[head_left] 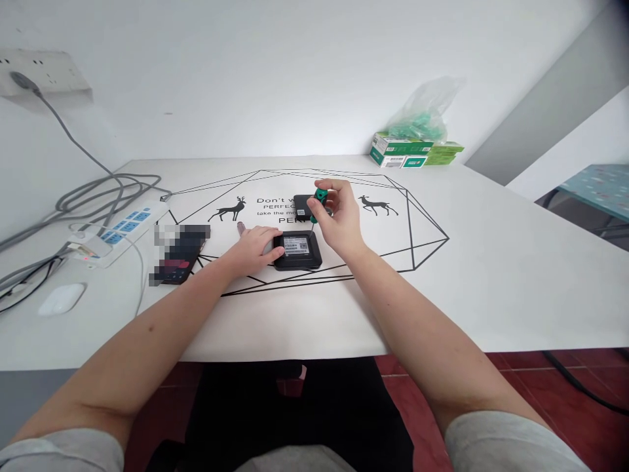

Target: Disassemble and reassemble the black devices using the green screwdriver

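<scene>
A flat black square case (297, 261) with a raised rim lies on the table, a printed label with barcodes and a QR code facing up. My left hand (254, 250) grips its left side, thumb on the near part and fingers at the far left corner. In my right hand (339, 219) is a screwdriver (321, 195) with a green handle, held upright. Its thin shaft reaches down to the case's far right corner; I cannot make out the tip. Just beyond lies a second black flat piece (301, 207), partly hidden by my right hand.
To the left are a phone (184, 254), a white power strip (122, 229) with coiled grey cables (105, 196), and a white earbud case (62, 299). Green-and-white boxes (403, 149) under a plastic bag (427, 111) stand at the back right. The white table (304, 328) has printed deer and lines.
</scene>
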`<state>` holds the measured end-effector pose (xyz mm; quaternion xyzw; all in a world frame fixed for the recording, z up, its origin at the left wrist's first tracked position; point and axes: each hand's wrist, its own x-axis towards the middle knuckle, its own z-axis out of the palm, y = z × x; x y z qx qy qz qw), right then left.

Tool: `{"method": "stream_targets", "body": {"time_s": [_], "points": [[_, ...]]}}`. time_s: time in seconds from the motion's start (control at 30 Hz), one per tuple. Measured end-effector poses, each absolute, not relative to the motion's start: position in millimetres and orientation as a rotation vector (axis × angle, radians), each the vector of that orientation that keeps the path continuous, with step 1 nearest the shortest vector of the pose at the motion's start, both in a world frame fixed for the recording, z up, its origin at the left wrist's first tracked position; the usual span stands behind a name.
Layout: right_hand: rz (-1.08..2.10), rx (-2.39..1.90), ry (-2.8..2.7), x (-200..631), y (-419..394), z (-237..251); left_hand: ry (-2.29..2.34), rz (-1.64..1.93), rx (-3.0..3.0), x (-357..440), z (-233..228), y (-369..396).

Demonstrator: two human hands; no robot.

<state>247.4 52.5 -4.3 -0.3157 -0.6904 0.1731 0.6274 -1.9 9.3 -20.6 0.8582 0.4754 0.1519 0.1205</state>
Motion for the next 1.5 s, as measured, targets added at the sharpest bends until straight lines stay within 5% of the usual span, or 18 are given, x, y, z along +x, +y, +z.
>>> {"method": "stream_targets", "body": {"time_s": [0.73, 1.0, 1.5], "points": [[0.359, -0.758, -1.594, 252.3, 47.6, 0.7, 1.427, 0.477, 2.526, -4.1, -26.7, 10.1], [0.288, -0.761, -1.527, 253.6, 53.8, -3.1, 1.537, 0.783, 2.523, 10.4, -28.8, 0.0], [0.607, -0.708, -1.555, 254.7, 54.2, -13.9, 1.919, 1.012, 2.028, 37.0, -29.1, 5.0]]}}
